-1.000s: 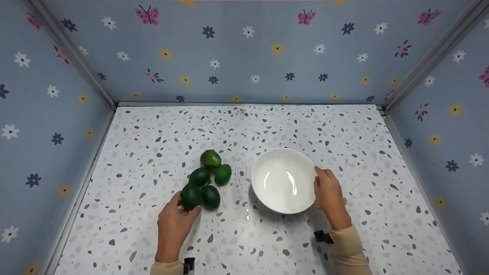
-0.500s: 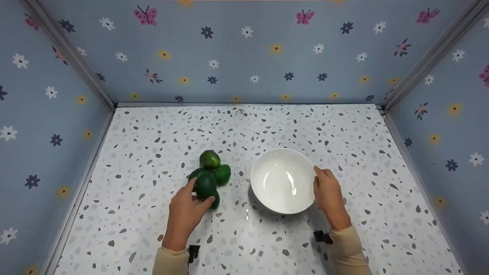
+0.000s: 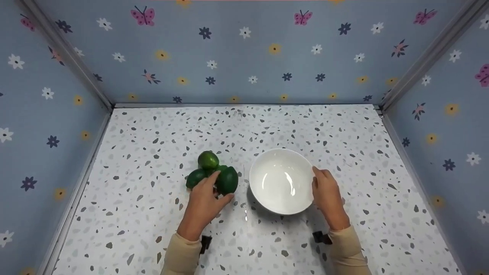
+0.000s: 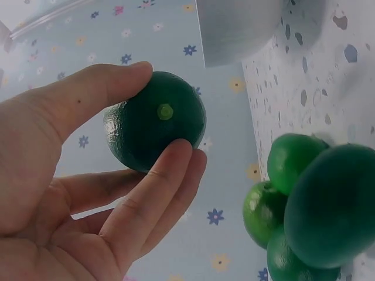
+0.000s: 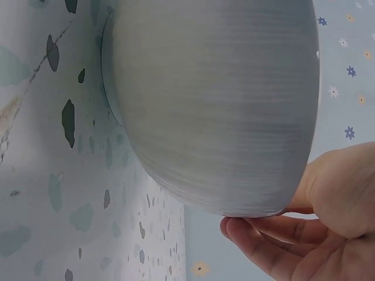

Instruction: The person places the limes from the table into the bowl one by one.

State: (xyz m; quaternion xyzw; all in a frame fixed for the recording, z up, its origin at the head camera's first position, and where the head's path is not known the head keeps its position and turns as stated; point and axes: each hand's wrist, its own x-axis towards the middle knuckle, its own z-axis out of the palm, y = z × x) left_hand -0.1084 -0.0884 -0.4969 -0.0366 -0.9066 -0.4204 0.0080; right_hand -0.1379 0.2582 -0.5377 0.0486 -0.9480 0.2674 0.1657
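Note:
My left hand (image 3: 204, 206) pinches a dark green egg-shaped fruit (image 3: 227, 180) between thumb and fingers, to the left of the white bowl (image 3: 280, 181). In the left wrist view, the held fruit (image 4: 155, 129) shows a pale green stem spot facing the camera. Behind and below it lie other green fruits: a lighter one (image 3: 208, 160) at the back and a dark one (image 3: 196, 178) on the left. Another is mostly hidden by the held fruit. My right hand (image 3: 327, 194) grips the bowl's right rim, fingertips against its outer wall (image 5: 217, 117) in the right wrist view.
White speckled tabletop (image 3: 244, 130) bears everything. Blue flowered panels (image 3: 237, 49) stand at the back and both sides, with grey metal strips (image 3: 67, 57) at the corners. Black pieces (image 3: 206, 243) show at both wrists beside the beige sleeves (image 3: 181, 254).
My left hand has lifted the fruit from the front left of the cluster and carried it right and slightly back, over the others. The right hand stays at the bowl, which has not moved.

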